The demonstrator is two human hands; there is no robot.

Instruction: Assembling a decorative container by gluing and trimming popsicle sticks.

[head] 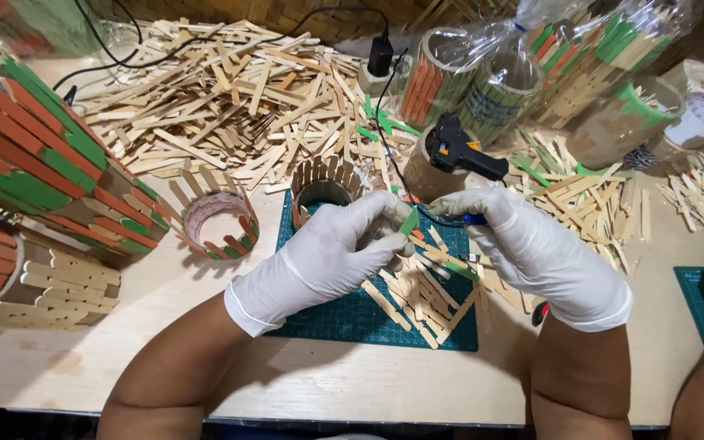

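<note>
Two white-gloved hands work over a green cutting mat (344, 314) at the table's near edge: left hand (327, 253) pinches a green-tipped wooden stick (408, 222), right hand (531, 248) clamps a black glue gun (462, 151), judged gluing; pressing on needs alignment.

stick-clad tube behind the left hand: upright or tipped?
Upright. The stick-clad tube stands on the far edge of the green cutting mat, its round opening facing up, sticks vertical around it, just beyond the left hand.

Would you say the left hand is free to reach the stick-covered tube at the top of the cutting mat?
Probably not at once: the left hand pinches a green stick, though the stick-covered tube stands close with nothing between.
</note>
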